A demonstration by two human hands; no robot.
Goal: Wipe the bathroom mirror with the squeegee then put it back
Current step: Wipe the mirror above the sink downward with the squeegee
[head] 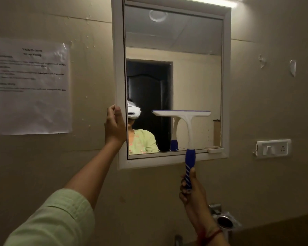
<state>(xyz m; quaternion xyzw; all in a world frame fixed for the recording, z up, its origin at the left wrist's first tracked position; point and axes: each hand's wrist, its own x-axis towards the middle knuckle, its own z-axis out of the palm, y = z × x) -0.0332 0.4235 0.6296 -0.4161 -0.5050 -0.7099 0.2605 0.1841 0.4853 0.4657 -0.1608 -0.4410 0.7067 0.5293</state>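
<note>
Squeegee (188, 125), white plastic, T-shaped, with a blue blade strip and a blue ribbed handle: centre-right of the frame, upright, head level across the lower part of the mirror glass, with its reflection just to the left. Whether the blade touches the glass cannot be told.

Mirror (194, 77), rectangular, in a white frame, fixed to a beige wall (274, 103): upper centre.

Right hand (190, 189): lower centre-right, below the mirror, fingers wrapped round the blue handle's lower end, with a red thread at the wrist.

Left hand (115, 126): centre, fingers curled over the left edge of the white frame, near its lower corner.

Sleeve (52, 222), light green fabric: lower left, on the left arm.

Paper sheet (32, 86), white and printed, under clear film: upper left, on the wall; the text is too blurred to read.

Switch plate (272, 148), white, with a socket: right, beside the mirror's lower corner.

Metal ring holder (224, 221), chrome: lower right.
</note>
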